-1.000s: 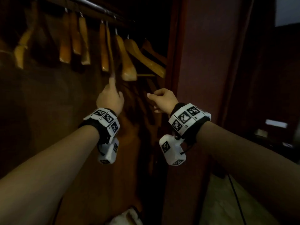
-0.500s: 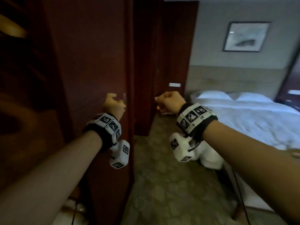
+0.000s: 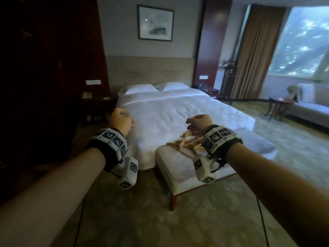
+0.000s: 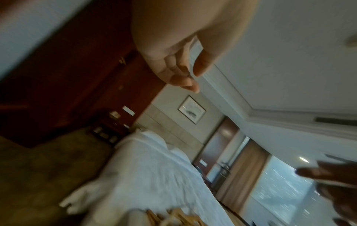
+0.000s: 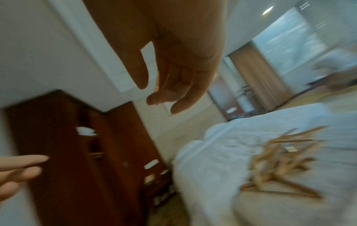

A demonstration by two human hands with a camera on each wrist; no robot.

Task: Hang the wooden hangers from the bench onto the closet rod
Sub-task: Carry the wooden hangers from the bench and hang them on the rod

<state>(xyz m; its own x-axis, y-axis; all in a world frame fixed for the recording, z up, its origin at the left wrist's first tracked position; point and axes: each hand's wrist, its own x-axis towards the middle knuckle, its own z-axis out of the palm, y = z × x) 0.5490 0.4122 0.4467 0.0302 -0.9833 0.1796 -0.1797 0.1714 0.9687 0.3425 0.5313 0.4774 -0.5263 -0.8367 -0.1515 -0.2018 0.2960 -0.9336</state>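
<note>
Several wooden hangers (image 3: 185, 143) lie in a loose pile on the white padded bench (image 3: 176, 168) at the foot of the bed. The right wrist view shows the same pile of hangers (image 5: 280, 160), blurred. My right hand (image 3: 197, 123) hovers in the air just above and in front of the pile, fingers loosely curled, holding nothing. My left hand (image 3: 122, 118) is raised to the left over the bed's near corner, also empty with relaxed fingers. In the wrist views both the left hand (image 4: 185, 73) and the right hand (image 5: 166, 85) show loose fingers with nothing in them. The closet rod is out of view.
A large bed with white bedding (image 3: 178, 111) stands behind the bench. Dark wooden wardrobe panels (image 3: 49, 68) rise on the left. Patterned carpet (image 3: 160, 220) covers the floor between me and the bench. A small table (image 3: 277, 106) and sofa (image 3: 309, 111) sit far right by the window.
The view has swung from the closet with its hung hangers, past the wardrobe door, to the bed and bench. Both hands stayed empty and now hang in front of the bench.
</note>
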